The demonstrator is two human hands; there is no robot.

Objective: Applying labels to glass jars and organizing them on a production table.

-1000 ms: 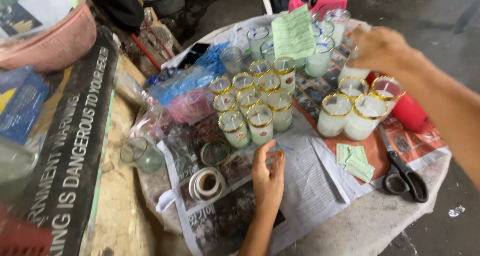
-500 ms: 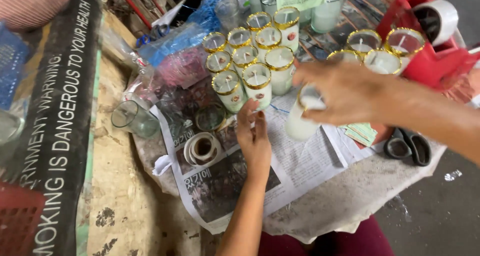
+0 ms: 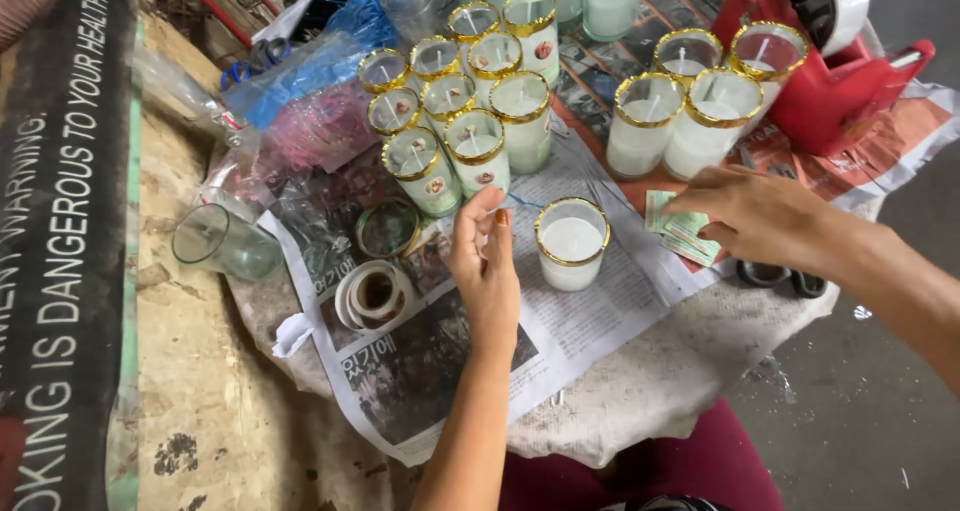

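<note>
A white candle in a gold-rimmed glass [image 3: 571, 243] stands alone on the newspaper [image 3: 600, 321]. My left hand [image 3: 487, 266] lies flat on the paper just left of it, fingers straight and holding nothing. My right hand [image 3: 752, 216] hovers to the right of the candle. Its fingertips touch a small stack of green paper labels [image 3: 676, 231], and nothing is gripped that I can see. Behind my left hand stands a tight cluster of labelled gold-rimmed candles [image 3: 460, 121].
Several more gold-rimmed candles [image 3: 680, 111] stand at the back right beside a red tape dispenser [image 3: 840, 81]. Scissors [image 3: 775, 276] lie under my right wrist. Tape rolls [image 3: 372, 293], an empty glass on its side [image 3: 215, 241] and plastic bags [image 3: 310, 101] sit left. A black banner [image 3: 60, 241] runs along the left edge.
My right hand carried one candle from the back right, set it down on the newspaper, let go and moved right onto the green labels. My left hand stayed on the paper.
</note>
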